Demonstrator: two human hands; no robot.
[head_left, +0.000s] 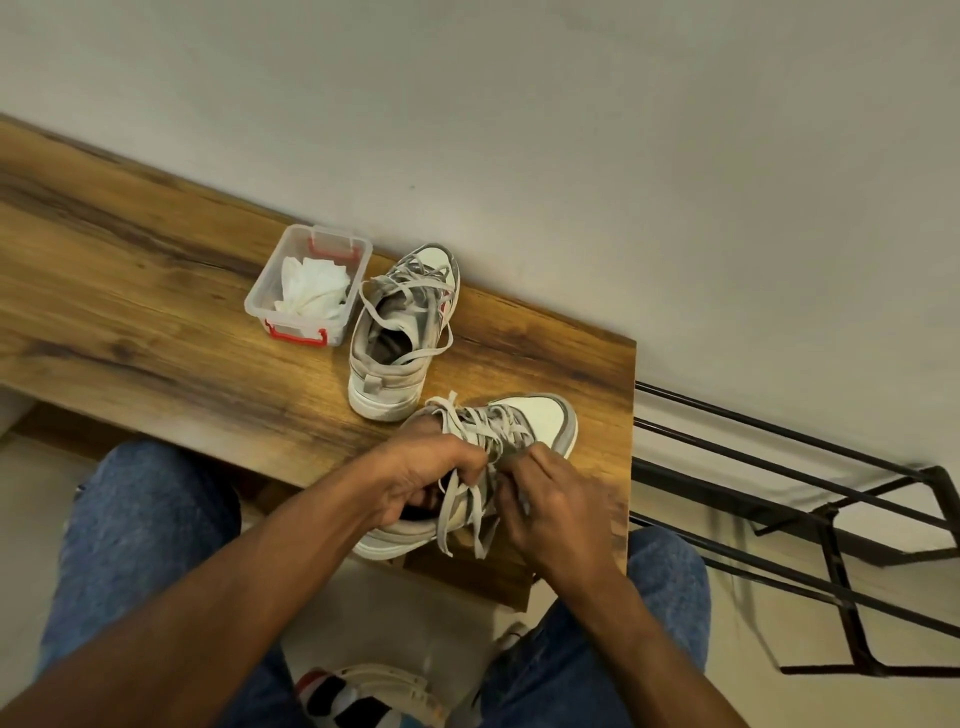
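Two grey and white sneakers stand on a wooden table (156, 312). The near sneaker (540, 421) sits at the table's front right corner, toe pointing away. My left hand (421, 478) is curled over its opening and pinches its grey laces (460, 509). My right hand (556, 499) pinches the laces from the right side, fingers bent. Two loose lace ends hang down over the shoe's side. The far sneaker (400, 332) stands behind it with its laces loose and untied.
A clear plastic box (270, 291) with red clips holds crumpled white tissue, left of the far sneaker. A black metal rack (831, 519) stands on the floor to the right. My knees in blue jeans are under the table's edge. A wall runs behind the table.
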